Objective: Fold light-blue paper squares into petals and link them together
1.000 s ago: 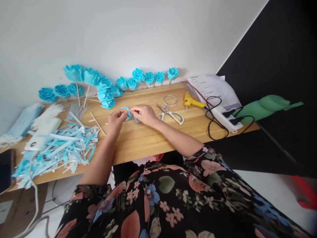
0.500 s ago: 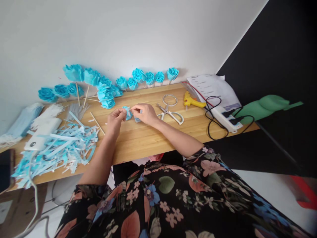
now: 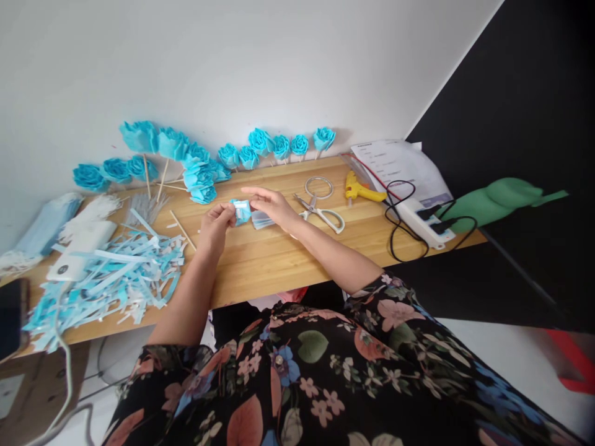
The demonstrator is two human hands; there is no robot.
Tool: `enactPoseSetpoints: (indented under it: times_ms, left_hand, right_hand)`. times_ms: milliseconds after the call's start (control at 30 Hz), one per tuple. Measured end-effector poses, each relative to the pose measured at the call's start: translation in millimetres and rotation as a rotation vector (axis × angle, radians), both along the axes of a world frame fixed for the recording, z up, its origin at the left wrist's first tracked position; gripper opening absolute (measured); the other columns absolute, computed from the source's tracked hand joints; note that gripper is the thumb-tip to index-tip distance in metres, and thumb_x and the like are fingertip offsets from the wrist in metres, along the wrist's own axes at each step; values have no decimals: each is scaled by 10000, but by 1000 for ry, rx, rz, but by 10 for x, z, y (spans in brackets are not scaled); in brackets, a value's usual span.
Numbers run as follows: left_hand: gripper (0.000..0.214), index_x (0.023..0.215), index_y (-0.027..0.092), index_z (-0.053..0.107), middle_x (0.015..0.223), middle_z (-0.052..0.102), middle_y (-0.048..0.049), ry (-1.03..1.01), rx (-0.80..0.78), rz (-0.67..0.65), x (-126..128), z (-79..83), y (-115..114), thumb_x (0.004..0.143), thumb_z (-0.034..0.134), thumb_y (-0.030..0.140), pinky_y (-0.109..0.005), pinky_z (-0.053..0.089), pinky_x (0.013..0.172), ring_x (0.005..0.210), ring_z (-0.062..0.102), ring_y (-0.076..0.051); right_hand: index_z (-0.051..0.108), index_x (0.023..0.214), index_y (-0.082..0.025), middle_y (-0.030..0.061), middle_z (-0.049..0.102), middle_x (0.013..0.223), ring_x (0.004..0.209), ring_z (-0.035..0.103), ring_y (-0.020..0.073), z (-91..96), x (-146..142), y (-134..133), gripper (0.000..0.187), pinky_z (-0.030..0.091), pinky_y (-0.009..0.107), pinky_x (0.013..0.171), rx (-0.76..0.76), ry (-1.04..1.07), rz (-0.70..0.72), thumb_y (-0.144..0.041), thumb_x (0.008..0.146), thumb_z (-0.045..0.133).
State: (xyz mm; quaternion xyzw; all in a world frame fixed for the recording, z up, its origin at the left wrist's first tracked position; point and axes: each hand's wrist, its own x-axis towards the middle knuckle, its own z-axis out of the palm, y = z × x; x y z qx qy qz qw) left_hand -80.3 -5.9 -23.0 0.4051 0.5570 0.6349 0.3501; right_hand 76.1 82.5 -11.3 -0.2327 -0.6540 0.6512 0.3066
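My left hand (image 3: 215, 225) is closed, its thumb and fingertips pinching a small light-blue piece of thin material (image 3: 242, 213) with a pale patch on it. Just to the right, my right hand (image 3: 275, 205) has its fingers stretched out towards that piece. Whether its fingertips touch the piece, I cannot tell. Beneath the right hand lies a small pile of pale blue cut pieces (image 3: 261, 221), partly covered by it. White-handled scissors (image 3: 320, 214) lie beyond the right wrist, blades spread.
Blue flowers on sticks (image 3: 281, 147) lean along the wall. On the left are cut strips (image 3: 125, 266), a white device (image 3: 83, 251) and a loose stick (image 3: 183, 229). A yellow glue gun (image 3: 362, 189), papers (image 3: 395, 164) and a power strip (image 3: 423, 223) with cables are right.
My right hand's fingers have come off the blue piece and straightened. The piece now shows flatter and more fully in my left hand, which has hardly moved.
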Motion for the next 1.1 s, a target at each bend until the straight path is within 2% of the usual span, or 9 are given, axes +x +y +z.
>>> enactPoseSetpoints:
  times_ms: [167, 267, 367, 467, 567, 733, 867, 967, 1100]
  left_hand:
    - [198, 660, 189, 612, 537, 513, 33, 116, -10, 78, 28, 41, -10, 720, 701, 356, -239, 374, 555, 520, 432, -97]
    - [226, 649, 184, 609, 553, 526, 22, 122, 14, 42, 42, 43, -20, 751, 692, 369, -239, 375, 567, 539, 445, -100]
    - [321, 638, 180, 606, 587, 542, 3, 95, 42, -6, 39, 20, -21, 822, 643, 441, -246, 384, 587, 568, 473, -108]
    - [341, 644, 181, 614, 587, 545, 3, 131, 6, -16, 39, 17, -14, 779, 693, 483, -248, 376, 575, 562, 467, -109]
    - [279, 644, 182, 621, 567, 539, 18, 147, -28, -1, 45, 37, -6, 685, 752, 424, -245, 360, 562, 542, 445, -103]
    - [181, 623, 184, 624, 540, 535, 19, 153, -43, 32, 28, 71, -10, 666, 697, 344, -248, 367, 563, 539, 447, -109]
    - [157, 612, 187, 614, 534, 539, 18, 139, -51, 54, 9, 84, -17, 668, 671, 322, -242, 383, 563, 541, 456, -111]
    - [170, 607, 190, 600, 530, 533, 23, 133, -36, 75, 3, 86, -22, 676, 672, 327, -236, 389, 564, 543, 456, -109]
    - [184, 612, 189, 591, 535, 525, 24, 136, -18, 74, 0, 84, -28, 691, 670, 335, -233, 390, 564, 547, 457, -108]
  right_hand:
    - [637, 1300, -162, 23, 693, 903, 791, 605, 121, -4, -11, 2, 438, 513, 234, 716, 16, 5, -2, -313, 896, 564]
    - [632, 1300, -153, -27, 614, 768, 664, 509, 90, -46, -27, 8, 474, 447, 209, 622, 123, -27, -23, -283, 844, 628]
    - [645, 1286, -137, -57, 527, 693, 604, 431, 76, -58, -26, 4, 465, 405, 207, 584, 207, -56, -62, -224, 831, 603]
    - [644, 1289, -118, -48, 556, 707, 615, 450, 77, -30, -16, -9, 478, 413, 209, 594, 241, -80, -64, -213, 823, 596]
    - [647, 1286, -135, -32, 630, 761, 634, 500, 78, 4, -9, -26, 481, 426, 203, 598, 263, -108, -37, -228, 817, 595]
    - [645, 1284, -137, -12, 678, 813, 661, 570, 85, -2, -9, -30, 486, 462, 196, 602, 211, -77, -5, -208, 812, 555]
    - [650, 1291, -155, 33, 733, 952, 763, 629, 109, -24, -5, -3, 465, 499, 215, 667, 143, -39, -12, -232, 844, 547]
    - [705, 1189, -157, 46, 740, 944, 826, 644, 128, -25, -2, 23, 380, 513, 238, 737, 91, -29, -51, -305, 863, 576]
    - [738, 945, -136, 22, 707, 820, 760, 615, 122, -40, -5, 40, 292, 489, 237, 713, 59, -40, -30, -381, 811, 653]
